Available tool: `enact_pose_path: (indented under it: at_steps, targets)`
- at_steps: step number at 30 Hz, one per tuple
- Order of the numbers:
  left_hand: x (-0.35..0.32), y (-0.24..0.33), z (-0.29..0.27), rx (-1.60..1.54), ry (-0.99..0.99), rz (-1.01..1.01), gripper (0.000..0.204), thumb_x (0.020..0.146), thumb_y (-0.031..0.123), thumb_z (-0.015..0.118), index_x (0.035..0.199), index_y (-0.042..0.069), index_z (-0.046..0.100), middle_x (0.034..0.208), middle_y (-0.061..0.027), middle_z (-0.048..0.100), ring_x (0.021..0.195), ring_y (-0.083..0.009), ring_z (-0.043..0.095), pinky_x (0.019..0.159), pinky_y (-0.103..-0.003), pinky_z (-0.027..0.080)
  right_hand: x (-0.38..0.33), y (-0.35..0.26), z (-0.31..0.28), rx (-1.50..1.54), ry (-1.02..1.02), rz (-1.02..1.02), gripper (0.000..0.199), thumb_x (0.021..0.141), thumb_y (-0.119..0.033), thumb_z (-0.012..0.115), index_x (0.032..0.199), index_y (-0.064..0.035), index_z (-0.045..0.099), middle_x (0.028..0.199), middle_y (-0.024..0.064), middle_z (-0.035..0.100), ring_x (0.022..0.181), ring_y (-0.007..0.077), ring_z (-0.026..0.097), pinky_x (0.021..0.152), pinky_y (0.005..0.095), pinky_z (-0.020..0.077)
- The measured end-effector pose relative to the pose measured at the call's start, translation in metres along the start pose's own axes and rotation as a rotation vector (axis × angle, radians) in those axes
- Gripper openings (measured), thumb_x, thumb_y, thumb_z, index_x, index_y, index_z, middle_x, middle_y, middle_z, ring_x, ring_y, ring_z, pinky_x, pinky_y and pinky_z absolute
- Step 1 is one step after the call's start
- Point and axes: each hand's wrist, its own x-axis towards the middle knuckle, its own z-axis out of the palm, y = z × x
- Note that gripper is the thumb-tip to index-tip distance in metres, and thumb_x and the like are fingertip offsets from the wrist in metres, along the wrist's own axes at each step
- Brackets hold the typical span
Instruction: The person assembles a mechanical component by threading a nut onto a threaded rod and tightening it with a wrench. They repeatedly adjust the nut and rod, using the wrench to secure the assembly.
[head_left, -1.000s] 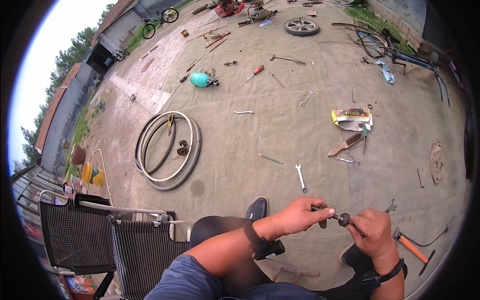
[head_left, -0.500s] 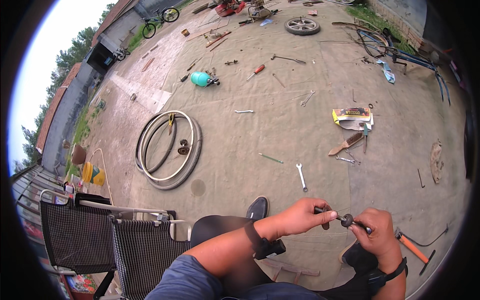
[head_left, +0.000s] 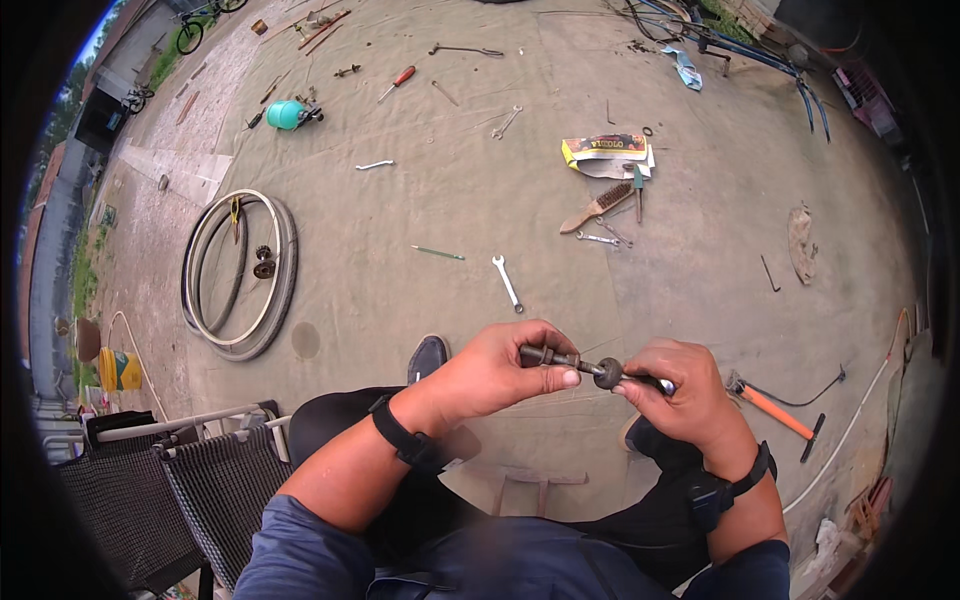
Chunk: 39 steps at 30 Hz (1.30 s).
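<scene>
Both hands are raised above the cloth, close together. My left hand [head_left: 505, 372] is closed around a dark metal axle [head_left: 545, 356], its thumb along the near side. A round, dark, knob-like metal part [head_left: 607, 373] sits at the right end of the axle. My right hand [head_left: 675, 388] pinches a slim tool or rod whose dark shaft meets that round part. A shiny bluish end [head_left: 666, 386] of it shows beside the fingers; its kind is partly hidden. Beyond the hands lie a combination wrench [head_left: 507, 284] and a green pencil-like stick [head_left: 438, 252].
A wheel rim with tyres [head_left: 270, 320] lies at left, near folding chairs [head_left: 235, 490]. A wire brush [head_left: 598, 207], a torn package [head_left: 606, 150], a red screwdriver [head_left: 398, 82] and a teal bottle [head_left: 287, 115] lie farther off. An orange-handled tool [head_left: 775, 412] is at right.
The whole view has tilted down and turned right, so the floor things sit higher and farther left. Both hands still hold the axle and the tool, close together.
</scene>
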Motion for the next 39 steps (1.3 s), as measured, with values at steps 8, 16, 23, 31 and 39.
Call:
enact_pose_path:
  at_steps: [8,16,23,31,39]
  targets:
    - [0.01,-0.005,-0.001,-0.142,-0.005,-0.162,0.03,0.101,0.033,0.068,0.111,0.004,0.07,0.087,-0.0029,0.073,0.063,-0.0038,0.048,0.055,-0.021,0.039,-0.004,-0.001,0.006,-0.347,0.159,-0.249,0.023,0.072,-0.009,0.084,0.091,-0.0068,0.071,0.072,0.0063,0.06,0.059,0.0264,0.059,0.051,0.0379,0.0431]
    - [0.007,-0.018,-0.002,0.145,-0.056,0.164,0.028,0.089,0.007,0.08,0.114,0.001,0.069,0.105,-0.0023,0.07,0.079,-0.0043,0.057,0.065,-0.021,0.045,-0.004,0.001,-0.005,0.053,-0.119,0.086,0.015,0.083,-0.021,0.078,0.087,-0.009,0.069,0.079,0.0081,0.063,0.074,0.0324,0.064,0.062,0.042,0.0491]
    - [0.008,0.006,0.0,0.083,0.014,-0.16,0.024,0.095,0.018,0.076,0.109,-0.001,0.069,0.097,-0.0036,0.072,0.085,-0.0079,0.062,0.073,-0.025,0.05,-0.005,-0.003,-0.002,-0.244,-0.057,-0.031,0.014,0.081,-0.022,0.078,0.083,-0.0117,0.069,0.077,0.0064,0.061,0.072,0.0295,0.064,0.061,0.0417,0.0497]
    - [0.006,-0.012,0.001,0.118,0.047,0.139,0.022,0.098,0.021,0.072,0.106,0.0,0.069,0.093,-0.0025,0.07,0.083,-0.0085,0.061,0.076,-0.026,0.051,-0.005,-0.003,0.002,-0.191,-0.014,-0.043,0.013,0.081,-0.022,0.078,0.082,-0.0134,0.069,0.077,0.0052,0.061,0.069,0.029,0.063,0.059,0.0413,0.0497]
    - [0.004,0.0,-0.015,0.155,0.093,-0.155,0.023,0.098,0.022,0.073,0.106,0.001,0.068,0.092,-0.0006,0.068,0.081,-0.006,0.057,0.069,-0.024,0.047,-0.005,-0.003,-0.001,-0.213,0.028,0.011,0.015,0.081,-0.023,0.079,0.084,-0.0128,0.069,0.08,0.0055,0.062,0.07,0.0306,0.064,0.06,0.0416,0.0498]
